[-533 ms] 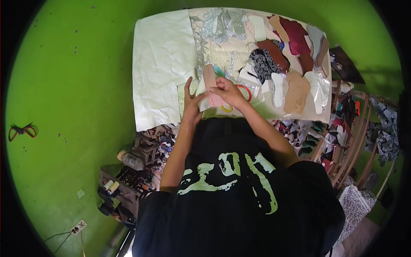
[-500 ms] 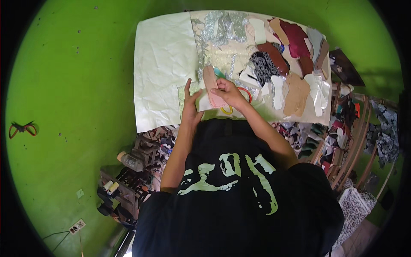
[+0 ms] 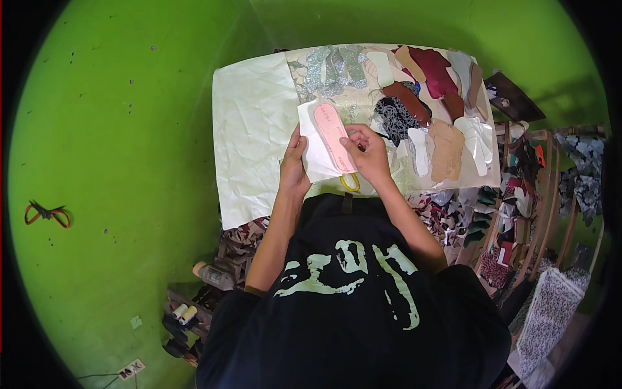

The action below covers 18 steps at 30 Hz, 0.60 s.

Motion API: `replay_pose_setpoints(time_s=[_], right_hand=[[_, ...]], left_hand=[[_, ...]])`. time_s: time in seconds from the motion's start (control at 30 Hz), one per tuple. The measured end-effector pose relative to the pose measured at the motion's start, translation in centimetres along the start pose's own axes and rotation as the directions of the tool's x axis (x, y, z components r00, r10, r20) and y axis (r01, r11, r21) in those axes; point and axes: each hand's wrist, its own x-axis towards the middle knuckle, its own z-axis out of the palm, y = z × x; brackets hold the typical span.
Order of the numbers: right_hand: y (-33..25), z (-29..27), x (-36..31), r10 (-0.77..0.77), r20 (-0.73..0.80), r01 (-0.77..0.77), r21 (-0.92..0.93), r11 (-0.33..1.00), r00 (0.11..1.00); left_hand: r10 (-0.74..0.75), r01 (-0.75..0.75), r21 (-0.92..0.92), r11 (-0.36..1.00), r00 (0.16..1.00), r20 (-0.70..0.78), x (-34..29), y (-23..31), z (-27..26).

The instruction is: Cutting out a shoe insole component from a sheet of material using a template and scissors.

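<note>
A pink insole-shaped piece (image 3: 330, 133) lies against a white sheet (image 3: 311, 146), both held up above the near part of the table. My left hand (image 3: 295, 167) is closed on the sheet's left edge, thumb in front. With thumb and fingers, my right hand (image 3: 368, 153) pinches the right side of the pink insole together with the sheet; some fingertips are hidden. Just below the sheet shows a yellow scissor handle (image 3: 350, 183), the rest of it covered.
White material (image 3: 249, 129) covers the table's left. Toward the right lie a dark patterned bundle (image 3: 395, 120), a brown sole-shaped piece (image 3: 407, 104), maroon material (image 3: 433, 72) and tan cut pieces (image 3: 444, 149). A wooden rack (image 3: 551, 194) with scraps stands right; a bottle (image 3: 214, 275) sits lower left.
The white sheet has come up into my left hand, which was open before and is now closed on it. The pink insole now lies flat against the sheet, its face turned toward me.
</note>
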Motion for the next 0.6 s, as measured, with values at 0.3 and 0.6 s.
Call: replay_pose_setpoints(time_s=[0.3,0.6], right_hand=[[-1.2,5.2,-1.5,-0.098,-0.198,0.079,-0.101,0.992,0.975],[-1.9,6.5,-2.5,-0.116,-0.216,0.094,-0.107,0.99,0.969]], left_hand=[[0.03,-0.029,-0.033,0.999,0.998,0.051,-1.4,0.4,0.5],[0.02,-0.008,-0.116,0.993,0.995,0.101,-1.6,0.7,-0.8]])
